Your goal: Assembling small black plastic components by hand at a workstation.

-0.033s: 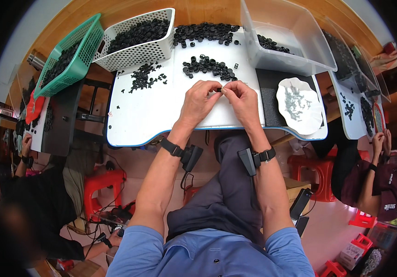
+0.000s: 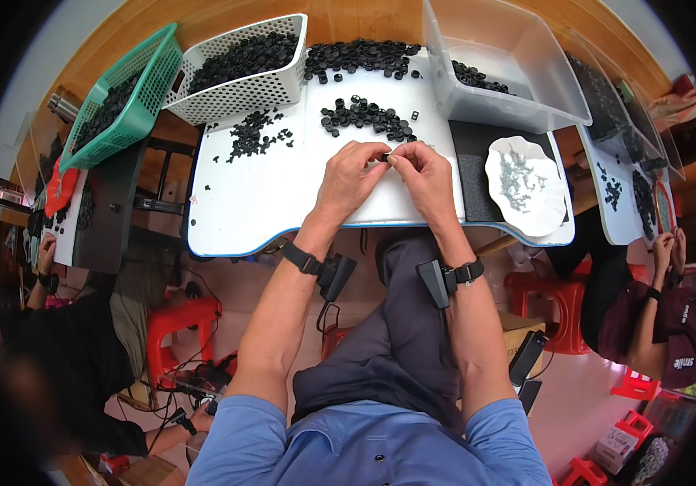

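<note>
Over the near middle of the white table, my left hand point(image 2: 350, 180) and my right hand point(image 2: 423, 174) meet at the fingertips. A small black plastic piece point(image 2: 384, 158) shows between them. My left thumb and fingers pinch it, and the right fingertips press at its right side; most of it is hidden. Just beyond the hands lies a loose group of round black caps point(image 2: 367, 118). Farther left are small black pronged parts point(image 2: 256, 134). A white scalloped dish point(image 2: 526, 220) with small pale, screw-like pieces sits to the right on a black mat point(image 2: 471, 174).
White point(image 2: 239, 99) and green point(image 2: 149, 97) baskets of black parts stand at the back left. A clear bin point(image 2: 518, 113) is at the back right, with more black caps point(image 2: 360, 58) between. Co-workers sit on both sides; red stools point(image 2: 182, 324) stand on the floor.
</note>
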The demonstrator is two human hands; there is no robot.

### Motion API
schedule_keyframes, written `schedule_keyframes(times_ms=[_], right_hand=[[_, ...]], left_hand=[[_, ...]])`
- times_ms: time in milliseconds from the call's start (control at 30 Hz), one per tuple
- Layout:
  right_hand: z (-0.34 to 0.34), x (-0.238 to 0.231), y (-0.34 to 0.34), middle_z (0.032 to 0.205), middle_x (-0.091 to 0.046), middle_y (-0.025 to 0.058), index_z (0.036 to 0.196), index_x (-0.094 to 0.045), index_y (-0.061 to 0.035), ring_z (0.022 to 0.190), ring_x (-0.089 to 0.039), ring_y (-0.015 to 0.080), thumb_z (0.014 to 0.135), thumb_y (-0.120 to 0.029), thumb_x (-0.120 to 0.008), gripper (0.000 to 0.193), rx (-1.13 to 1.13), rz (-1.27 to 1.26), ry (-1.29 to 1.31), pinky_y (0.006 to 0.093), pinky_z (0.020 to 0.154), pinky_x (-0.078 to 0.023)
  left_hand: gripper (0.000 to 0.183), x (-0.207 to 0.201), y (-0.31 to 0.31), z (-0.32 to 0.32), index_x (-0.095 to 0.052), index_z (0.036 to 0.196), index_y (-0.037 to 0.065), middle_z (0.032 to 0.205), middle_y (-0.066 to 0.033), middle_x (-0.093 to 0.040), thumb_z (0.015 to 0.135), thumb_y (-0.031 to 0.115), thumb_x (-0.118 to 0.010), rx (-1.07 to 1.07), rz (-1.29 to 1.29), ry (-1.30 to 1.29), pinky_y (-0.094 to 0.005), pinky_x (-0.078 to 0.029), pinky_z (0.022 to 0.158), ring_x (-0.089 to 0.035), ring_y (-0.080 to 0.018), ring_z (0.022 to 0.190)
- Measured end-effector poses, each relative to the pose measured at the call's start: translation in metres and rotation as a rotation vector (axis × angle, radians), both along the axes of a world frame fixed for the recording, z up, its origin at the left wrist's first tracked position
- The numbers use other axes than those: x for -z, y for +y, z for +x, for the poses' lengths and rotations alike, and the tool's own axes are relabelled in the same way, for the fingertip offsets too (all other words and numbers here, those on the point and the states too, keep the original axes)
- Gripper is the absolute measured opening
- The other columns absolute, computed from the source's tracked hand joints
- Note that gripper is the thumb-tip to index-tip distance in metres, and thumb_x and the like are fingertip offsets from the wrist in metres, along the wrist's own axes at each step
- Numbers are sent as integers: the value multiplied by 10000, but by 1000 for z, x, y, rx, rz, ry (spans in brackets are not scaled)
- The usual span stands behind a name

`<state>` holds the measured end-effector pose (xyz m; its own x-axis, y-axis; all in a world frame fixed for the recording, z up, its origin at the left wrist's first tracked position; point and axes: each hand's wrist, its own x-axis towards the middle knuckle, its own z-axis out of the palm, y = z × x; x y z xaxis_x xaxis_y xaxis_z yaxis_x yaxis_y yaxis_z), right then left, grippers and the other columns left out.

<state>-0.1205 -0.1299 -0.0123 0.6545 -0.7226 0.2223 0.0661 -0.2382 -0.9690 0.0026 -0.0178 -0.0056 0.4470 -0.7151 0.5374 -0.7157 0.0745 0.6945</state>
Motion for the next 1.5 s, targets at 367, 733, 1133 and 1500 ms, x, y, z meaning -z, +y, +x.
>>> schedule_keyframes(times_ms=[367,733,1133,1500], right_hand=[[-3,0,-2,844,-696,-8,1046,-710,2,700,-587,50,961,-45,-690,100,15,73,-100,215,625,-472],[-8,-14,-6,930,-724,49,1061,-698,36,777,-663,88,929,15,-695,134,-200,234,-156,228,676,-540],[-6,-2,-7,799,-669,-33,1041,-726,14,687,-569,22,910,-16,-740,136,22,165,-175,188,614,-443],[2,-5,3,881,-722,32,997,-763,-12,641,-577,62,871,-43,-757,131,82,-67,-23,241,591,-473]], left_hand=[[200,-4,1,-3,-745,1034,60,958,-64,-753,842,71,-801,-12,1,156,-313,-544,668,-699,-179,819],[232,-3,2,4,-752,1035,74,946,-49,-735,811,64,-813,39,-108,-11,-327,-528,731,-650,-206,845],[224,6,0,1,-733,1027,91,1055,-62,-690,820,155,-792,-321,135,-228,-410,-457,859,-645,-262,1025],[230,4,-1,-1,-729,1042,46,923,-84,-739,823,88,-784,-123,4,-55,-389,-555,768,-689,-265,861]])
